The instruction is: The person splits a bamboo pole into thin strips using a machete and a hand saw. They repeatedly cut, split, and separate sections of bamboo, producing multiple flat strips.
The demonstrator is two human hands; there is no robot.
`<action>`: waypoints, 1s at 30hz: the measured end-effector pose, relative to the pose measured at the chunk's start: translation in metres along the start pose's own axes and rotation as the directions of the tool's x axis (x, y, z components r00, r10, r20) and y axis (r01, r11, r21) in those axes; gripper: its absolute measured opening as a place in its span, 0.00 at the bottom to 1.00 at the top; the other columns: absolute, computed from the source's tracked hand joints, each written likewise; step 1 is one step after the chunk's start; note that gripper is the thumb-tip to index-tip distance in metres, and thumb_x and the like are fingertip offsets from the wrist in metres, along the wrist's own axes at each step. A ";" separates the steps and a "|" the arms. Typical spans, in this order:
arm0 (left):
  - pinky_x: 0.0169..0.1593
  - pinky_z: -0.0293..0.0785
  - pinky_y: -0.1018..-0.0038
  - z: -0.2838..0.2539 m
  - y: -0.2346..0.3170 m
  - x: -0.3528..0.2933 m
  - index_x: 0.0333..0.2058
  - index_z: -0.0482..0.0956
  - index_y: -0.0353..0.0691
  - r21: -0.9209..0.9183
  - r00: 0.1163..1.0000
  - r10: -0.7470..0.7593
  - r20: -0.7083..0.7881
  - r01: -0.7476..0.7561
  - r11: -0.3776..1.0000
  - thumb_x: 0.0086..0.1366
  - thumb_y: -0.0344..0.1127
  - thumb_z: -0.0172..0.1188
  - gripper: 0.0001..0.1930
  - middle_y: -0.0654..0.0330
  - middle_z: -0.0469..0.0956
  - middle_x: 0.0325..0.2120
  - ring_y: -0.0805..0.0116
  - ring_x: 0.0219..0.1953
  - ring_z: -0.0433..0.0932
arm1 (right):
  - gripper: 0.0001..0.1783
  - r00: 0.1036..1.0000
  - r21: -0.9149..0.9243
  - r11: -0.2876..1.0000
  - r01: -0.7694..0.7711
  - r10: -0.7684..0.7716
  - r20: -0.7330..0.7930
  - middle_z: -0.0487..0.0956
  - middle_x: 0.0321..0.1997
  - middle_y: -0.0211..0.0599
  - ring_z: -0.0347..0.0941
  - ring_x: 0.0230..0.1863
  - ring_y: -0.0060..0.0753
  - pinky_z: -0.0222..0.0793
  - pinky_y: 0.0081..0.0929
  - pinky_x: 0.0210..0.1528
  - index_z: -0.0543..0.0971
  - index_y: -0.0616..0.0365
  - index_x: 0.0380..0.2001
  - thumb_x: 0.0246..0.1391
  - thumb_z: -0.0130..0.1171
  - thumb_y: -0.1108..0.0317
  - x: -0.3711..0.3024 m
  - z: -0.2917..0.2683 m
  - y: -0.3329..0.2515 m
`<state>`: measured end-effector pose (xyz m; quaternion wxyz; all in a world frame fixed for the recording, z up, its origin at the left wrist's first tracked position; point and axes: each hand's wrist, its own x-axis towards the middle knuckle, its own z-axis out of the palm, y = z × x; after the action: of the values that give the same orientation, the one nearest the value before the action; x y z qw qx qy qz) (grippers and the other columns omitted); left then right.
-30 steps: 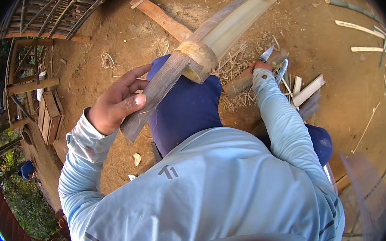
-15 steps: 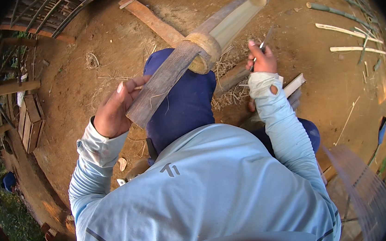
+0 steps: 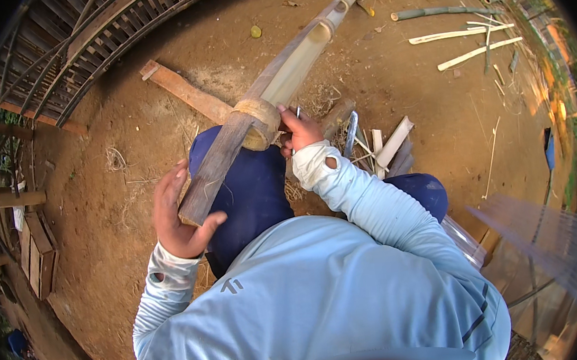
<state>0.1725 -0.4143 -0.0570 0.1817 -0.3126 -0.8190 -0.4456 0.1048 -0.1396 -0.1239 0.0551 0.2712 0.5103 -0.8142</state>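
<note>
A long bamboo pole (image 3: 214, 166), its far part cut open along one side, slants from near my left hand across my raised blue-clad thigh to the far right. Around it at the thigh sits a thick pale ring (image 3: 259, 117). My left hand (image 3: 179, 215) is at the pole's near end, fingers stretched and thumb spread, with the end corner against the palm. Just right of the ring, my right hand (image 3: 302, 131) is closed on a knife (image 3: 299, 112). Only a small bright bit of the knife shows; the rest is hidden by the fingers.
A flat brown board (image 3: 186, 91) lies beyond the pole. Split pale pieces (image 3: 393, 143) and a round log (image 3: 338, 116) lie right of my right hand. Green bamboo lengths (image 3: 435, 12) are at the far right, a slatted wooden structure (image 3: 108, 41) far left, a wooden crate (image 3: 37, 253) left.
My right hand with the knife has moved left, close to the ring. My left hand has slid to the pole's near end, and its fingers have spread. The whole view has shifted.
</note>
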 end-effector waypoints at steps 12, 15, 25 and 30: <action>0.51 0.78 0.67 0.004 0.009 0.010 0.44 0.82 0.32 0.213 0.988 -0.012 -0.156 0.045 0.976 0.58 0.24 0.67 0.13 0.49 0.85 0.37 0.55 0.43 0.85 | 0.31 0.995 -0.037 0.999 -0.019 0.022 0.101 0.82 0.42 0.40 0.57 0.13 0.17 0.58 0.20 0.13 0.72 0.57 0.56 0.61 0.58 0.44 -0.017 -0.016 -0.002; 0.51 0.78 0.69 0.000 0.009 0.019 0.43 0.82 0.31 0.257 0.985 0.015 -0.174 0.030 0.966 0.60 0.24 0.66 0.12 0.48 0.85 0.37 0.57 0.43 0.85 | 0.35 0.995 -0.039 0.998 -0.039 0.042 0.092 0.82 0.44 0.42 0.58 0.13 0.17 0.59 0.20 0.13 0.67 0.56 0.62 0.60 0.58 0.45 -0.017 -0.028 -0.003; 0.46 0.80 0.71 -0.014 -0.015 0.076 0.42 0.79 0.23 -0.205 0.702 -0.396 -0.592 0.343 0.916 0.67 0.33 0.62 0.14 0.54 0.82 0.37 0.68 0.39 0.81 | 0.33 0.990 -0.025 0.999 -0.046 0.049 0.129 0.82 0.43 0.42 0.60 0.13 0.17 0.59 0.21 0.13 0.67 0.56 0.62 0.62 0.59 0.48 -0.006 -0.050 0.004; 0.38 0.87 0.68 -0.027 -0.055 0.080 0.45 0.76 0.23 -0.548 0.571 -0.584 -0.577 0.261 0.795 0.67 0.32 0.62 0.15 0.51 0.80 0.39 0.63 0.37 0.82 | 0.33 0.989 -0.063 0.996 -0.062 0.069 0.130 0.82 0.44 0.41 0.59 0.14 0.17 0.59 0.22 0.14 0.66 0.56 0.64 0.62 0.58 0.49 -0.007 -0.056 0.005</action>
<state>0.0769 -0.4311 -0.0308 0.3050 0.0691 -0.6194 -0.7201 0.1336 -0.0954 -0.1431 0.1235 0.2317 0.5200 -0.8128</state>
